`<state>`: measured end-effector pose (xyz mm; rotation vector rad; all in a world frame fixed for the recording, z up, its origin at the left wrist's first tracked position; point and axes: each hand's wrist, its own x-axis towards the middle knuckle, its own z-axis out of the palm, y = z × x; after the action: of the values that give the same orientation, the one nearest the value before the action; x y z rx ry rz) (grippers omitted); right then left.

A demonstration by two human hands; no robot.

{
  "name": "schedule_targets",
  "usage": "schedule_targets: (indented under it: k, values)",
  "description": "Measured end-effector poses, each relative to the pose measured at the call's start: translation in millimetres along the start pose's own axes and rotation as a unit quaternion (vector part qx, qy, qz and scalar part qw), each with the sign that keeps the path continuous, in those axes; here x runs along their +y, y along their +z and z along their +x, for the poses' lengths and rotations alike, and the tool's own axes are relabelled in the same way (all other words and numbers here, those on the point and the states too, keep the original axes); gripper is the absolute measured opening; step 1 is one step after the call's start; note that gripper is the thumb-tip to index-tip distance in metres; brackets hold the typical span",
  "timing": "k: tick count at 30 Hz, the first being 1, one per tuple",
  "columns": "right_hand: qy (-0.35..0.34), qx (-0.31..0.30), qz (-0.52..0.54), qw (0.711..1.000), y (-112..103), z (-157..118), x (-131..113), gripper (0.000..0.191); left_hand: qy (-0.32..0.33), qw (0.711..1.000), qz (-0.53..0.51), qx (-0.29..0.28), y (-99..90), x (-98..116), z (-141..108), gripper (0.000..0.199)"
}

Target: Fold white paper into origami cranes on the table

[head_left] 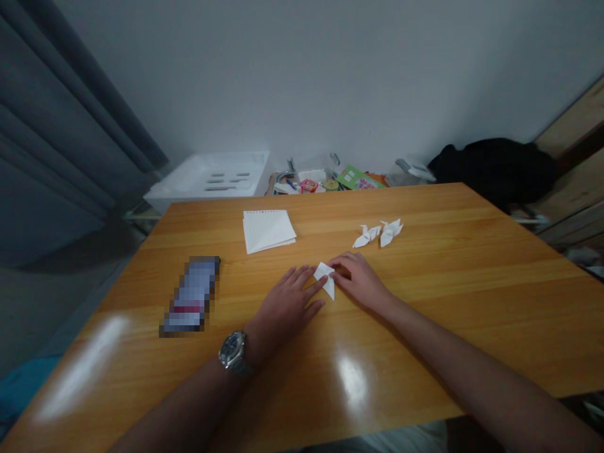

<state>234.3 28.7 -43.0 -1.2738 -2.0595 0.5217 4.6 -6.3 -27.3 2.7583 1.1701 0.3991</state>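
Observation:
A small folded white paper (324, 272) lies on the wooden table, with a point toward me. My left hand (293, 298), a metal watch (233, 350) on its wrist, lies flat with fingers spread, and a fingertip rests on the paper's left part. At the paper's right edge, my right hand (358, 279) pinches it between thumb and fingers. Behind my right hand stand two folded white paper birds (367, 236) (391, 232), side by side.
Lined white sheets (268, 231) lie at the table's back left. A blurred phone (192, 294) is left of my left hand. Beyond the table (448, 251) are a white plastic tray (207, 182), a green booklet (357, 178), small items and a black cloth (495, 170).

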Motion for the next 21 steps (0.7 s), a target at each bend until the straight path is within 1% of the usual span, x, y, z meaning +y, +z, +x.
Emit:
schedule_targets:
  k: [4,9,12,14,16,17,19,21]
  values:
    - [0.009,0.005,0.025,1.000,-0.1,-0.4,-3.1,0.013,0.001,1.000,-0.017,0.009,-1.2,-0.8,2.1,0.046]
    - [0.027,0.015,0.065,0.997,0.5,-0.6,-4.0,0.014,0.000,0.999,-0.050,0.021,-2.7,-1.1,3.3,0.045]
    - [0.033,0.026,0.111,0.993,1.1,-1.3,-4.4,0.013,-0.008,0.993,-0.107,0.041,-3.6,-0.6,4.5,0.041]
    - [0.047,0.034,0.158,0.986,1.6,-1.9,-5.0,0.012,-0.032,0.983,-0.170,0.066,-3.5,0.5,6.1,0.035]
    - [0.067,0.035,0.208,0.975,1.9,-2.4,-6.3,0.014,-0.082,0.960,-0.250,0.099,-1.7,1.4,8.4,0.029]
    - [0.076,0.032,0.230,0.970,1.9,-2.7,-7.4,0.015,-0.114,0.942,-0.293,0.119,0.0,1.7,9.7,0.027]
    - [0.088,0.028,0.262,0.961,1.7,-3.3,-10.9,0.017,-0.173,0.893,-0.388,0.150,4.4,1.5,12.6,0.030]
    - [0.096,0.027,0.277,0.956,1.5,-3.9,-16.0,0.019,-0.202,0.855,-0.453,0.150,9.0,0.9,15.1,0.032]
